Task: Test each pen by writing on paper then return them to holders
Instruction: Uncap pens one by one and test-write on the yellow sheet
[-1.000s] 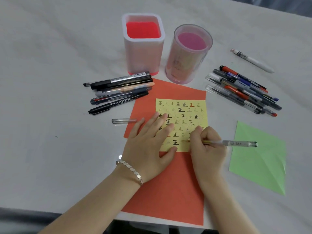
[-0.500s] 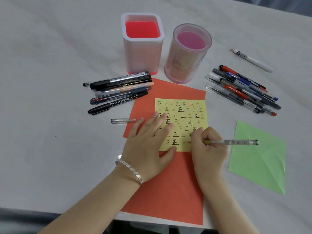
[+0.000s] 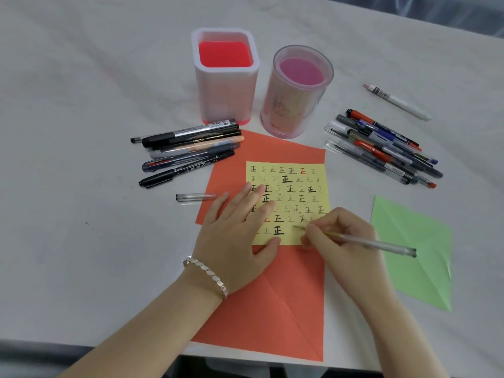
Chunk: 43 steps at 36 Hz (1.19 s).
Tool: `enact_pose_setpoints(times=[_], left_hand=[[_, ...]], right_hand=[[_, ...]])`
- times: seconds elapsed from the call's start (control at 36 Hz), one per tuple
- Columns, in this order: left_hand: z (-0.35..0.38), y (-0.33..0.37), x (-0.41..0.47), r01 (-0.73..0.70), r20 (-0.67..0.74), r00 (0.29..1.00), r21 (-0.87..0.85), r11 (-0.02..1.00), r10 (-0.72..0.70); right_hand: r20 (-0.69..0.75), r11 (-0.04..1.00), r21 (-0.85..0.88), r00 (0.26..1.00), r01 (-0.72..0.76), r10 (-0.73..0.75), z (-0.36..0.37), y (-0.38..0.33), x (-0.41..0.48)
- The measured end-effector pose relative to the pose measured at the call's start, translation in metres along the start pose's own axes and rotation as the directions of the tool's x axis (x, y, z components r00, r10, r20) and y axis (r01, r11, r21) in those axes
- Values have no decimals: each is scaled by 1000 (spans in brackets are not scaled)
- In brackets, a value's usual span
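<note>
Pen [image 3: 362,242] of clear plastic, held low in the right hand [image 3: 343,241], fingers [image 3: 313,233] closed around the front part near the tip, tip resting on the yellow paper [image 3: 305,186] at lower centre of the frame, in the last free corner of the bottom row. Left hand [image 3: 240,230] flat and spread, holding nothing, pressing the left half of that paper onto the orange sheet [image 3: 261,309]. To do this step well: keep the left palm firm so the small paper cannot slide; write one short character beside the last mark, with light even pressure, and look whether the ink runs clean. Little room left on the sheet, so small strokes are better. Afterwards, probably, fetch the clear cap [image 3: 195,198] lying left of the orange sheet, close the pen, and drop it in a holder. Square holder [image 3: 226,94] and round holder [image 3: 294,105] at upper centre, both seeming without pens yet. Pen pile on the left [image 3: 188,148] and pen pile on the right [image 3: 381,148], on the table [image 3: 81,132]; cannot tell which pile is already tested.
</note>
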<state>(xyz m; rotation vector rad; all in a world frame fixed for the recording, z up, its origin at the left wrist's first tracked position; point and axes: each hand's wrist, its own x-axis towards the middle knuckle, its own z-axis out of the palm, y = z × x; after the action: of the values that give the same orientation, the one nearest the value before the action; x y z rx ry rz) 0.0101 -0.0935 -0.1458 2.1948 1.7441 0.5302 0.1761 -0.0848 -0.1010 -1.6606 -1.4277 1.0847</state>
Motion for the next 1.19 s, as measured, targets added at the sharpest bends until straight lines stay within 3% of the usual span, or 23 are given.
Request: enact_pose_setpoints(times=[0.17, 0.31, 0.56, 0.67, 0.78, 0.86, 1.03, 1.19], left_hand=[[0, -1, 0, -10, 8, 1000, 12, 1000, 10], [0, -1, 0, -6, 14, 1000, 10, 1000, 5], [1, -2, 1, -17, 25, 1000, 27, 999, 16], [1, -2, 1, -23, 34, 999, 31, 999, 22], [-2, -2, 0, -43, 6, 999, -36, 998, 44], [-10, -5, -1, -98, -93, 992, -116, 988, 88], [-37, -32, 1, 30, -289, 957, 36, 999, -18], [-43, -59, 3, 98, -287, 956, 92, 991, -68]], right_hand=[[62, 991, -133, 998, 17, -9, 5, -1, 4], [-30, 990, -143, 1000, -3, -1, -5, 4, 6], [-24, 987, -158, 999, -32, 28, -20, 8, 2], [-93, 987, -158, 996, -26, 12, -28, 9, 1], [-119, 1000, 19, 993, -8, 11, -29, 0, -3], [-106, 992, 126, 994, -4, 17, -26, -7, -5], [-49, 991, 129, 998, -21, 28, -15, -13, -7], [1, 952, 296, 997, -79, 82, -1, -22, -9]])
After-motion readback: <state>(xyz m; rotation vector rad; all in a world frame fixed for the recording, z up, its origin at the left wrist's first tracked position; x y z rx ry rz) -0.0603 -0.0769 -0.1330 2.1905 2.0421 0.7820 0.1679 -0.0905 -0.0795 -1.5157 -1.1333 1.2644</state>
